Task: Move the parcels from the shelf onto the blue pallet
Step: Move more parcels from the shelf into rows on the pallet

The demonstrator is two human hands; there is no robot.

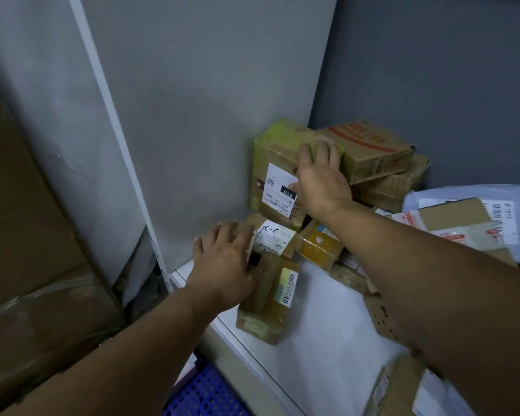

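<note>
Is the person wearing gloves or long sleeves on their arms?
No. The left hand and right hand are both bare, with no gloves. The forearms are bare too: no sleeves, watch or bracelet show anywhere in view.

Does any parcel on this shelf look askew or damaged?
Yes. The brown carton with red print lies tilted on a crumpled brown carton. The right hand grips the yellow-green taped box beside it; the left hand holds a small white-labelled box.
</note>
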